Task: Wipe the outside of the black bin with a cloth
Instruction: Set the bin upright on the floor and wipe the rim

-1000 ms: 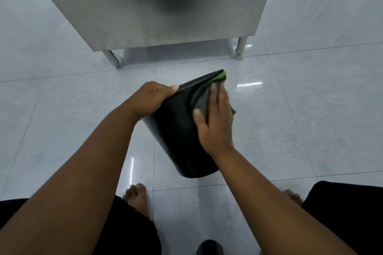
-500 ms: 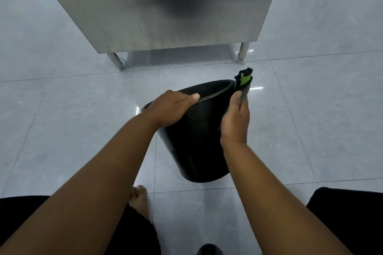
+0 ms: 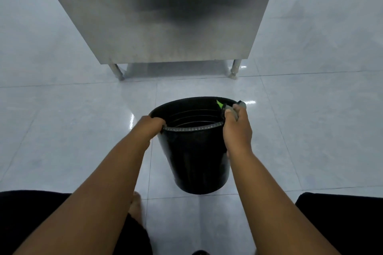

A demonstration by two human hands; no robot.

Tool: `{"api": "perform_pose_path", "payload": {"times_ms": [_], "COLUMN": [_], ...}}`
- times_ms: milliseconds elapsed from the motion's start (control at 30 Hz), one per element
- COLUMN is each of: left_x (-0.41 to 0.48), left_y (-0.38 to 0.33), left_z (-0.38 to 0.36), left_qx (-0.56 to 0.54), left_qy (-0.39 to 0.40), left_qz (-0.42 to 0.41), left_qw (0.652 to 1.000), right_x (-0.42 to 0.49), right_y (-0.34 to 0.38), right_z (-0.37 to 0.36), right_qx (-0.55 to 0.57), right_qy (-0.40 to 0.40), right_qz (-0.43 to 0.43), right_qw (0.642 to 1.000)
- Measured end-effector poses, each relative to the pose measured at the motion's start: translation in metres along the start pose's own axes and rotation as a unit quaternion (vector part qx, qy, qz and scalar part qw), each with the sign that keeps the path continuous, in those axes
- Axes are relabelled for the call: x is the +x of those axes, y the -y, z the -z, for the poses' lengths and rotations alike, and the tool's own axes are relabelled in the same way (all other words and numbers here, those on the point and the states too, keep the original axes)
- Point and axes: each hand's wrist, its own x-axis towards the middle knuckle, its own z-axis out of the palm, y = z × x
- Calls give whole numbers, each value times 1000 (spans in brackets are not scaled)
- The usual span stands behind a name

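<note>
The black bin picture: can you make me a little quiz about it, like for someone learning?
1. True or false: the black bin has its open top facing up.
2. Which hand holds the cloth? A left hand, B right hand.
3. Fill in: behind the bin stands a metal ____ on short legs.

Key: 1 true; 2 B; 3 cabinet.

Centre frame, the black bin [image 3: 196,161] stands upright on the pale tiled floor [image 3: 62,130], mouth open to the camera. Left hand [image 3: 150,125] grips the near-left rim; right hand [image 3: 237,130] clamps a grey-green cloth [image 3: 229,107] on the right rim. A steel cabinet [image 3: 165,16] fills the upper frame.
</note>
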Motion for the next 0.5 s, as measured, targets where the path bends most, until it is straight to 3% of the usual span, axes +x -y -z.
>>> {"api": "perform_pose_path", "payload": {"times_ms": [100,300,500], "left_x": [-2,4,18], "left_y": [6,20,30], "left_z": [3,15,32], "left_qx": [-63,-46,-12], "left_qy": [77,127,212], "left_qz": [-7,-75,-143], "left_qw": [995,988,967], "right_x": [4,31,59], "right_y": [-5,-14,-35], "right_z": [9,34,42], "right_qx": [-2,-30,-44], "right_qy": [8,95,160], "right_qz": [-33,-128,-168], "right_qw": [999,987,972]}}
